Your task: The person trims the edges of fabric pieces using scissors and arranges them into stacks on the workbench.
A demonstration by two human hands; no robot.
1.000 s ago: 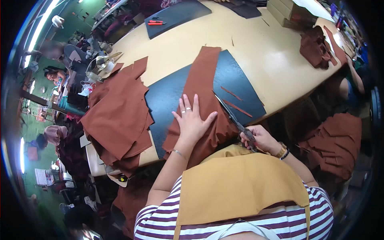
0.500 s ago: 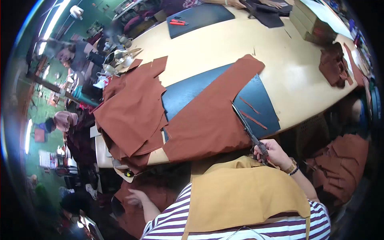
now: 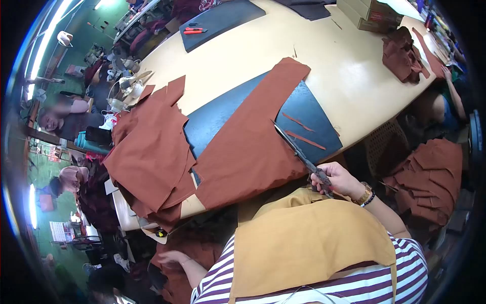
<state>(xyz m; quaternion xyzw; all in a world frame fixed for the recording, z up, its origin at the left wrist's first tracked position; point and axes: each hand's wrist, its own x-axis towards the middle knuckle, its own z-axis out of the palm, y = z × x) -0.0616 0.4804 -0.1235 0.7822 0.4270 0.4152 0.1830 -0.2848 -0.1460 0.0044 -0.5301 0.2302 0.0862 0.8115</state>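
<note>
My right hand (image 3: 338, 178) is wrapped round the handles of long dark scissors (image 3: 297, 152) at the table's front edge. Their blades lie along the right edge of a rust-brown fabric piece (image 3: 248, 147), which spreads over a dark cutting mat (image 3: 314, 119). My left hand (image 3: 173, 257) is down below the table's edge, over brown cloth (image 3: 195, 243); it is blurred, and its fingers are hard to make out. A stack of brown fabric pieces (image 3: 152, 152) lies left of the mat. Two thin brown strips (image 3: 305, 140) rest on the mat, right of the scissors.
Red-handled tools (image 3: 195, 31) lie on a second dark mat (image 3: 223, 17). A cardboard box (image 3: 369, 15) and crumpled brown fabric (image 3: 401, 55) stand at the far right. A person's arm (image 3: 454, 91) reaches the table's right edge. More brown cloth (image 3: 430, 177) hangs at the right.
My left hand has left the fabric and moved down below the table's edge. The fabric now lies slanted and flatter, its far end further right. My right hand still holds the scissors.
</note>
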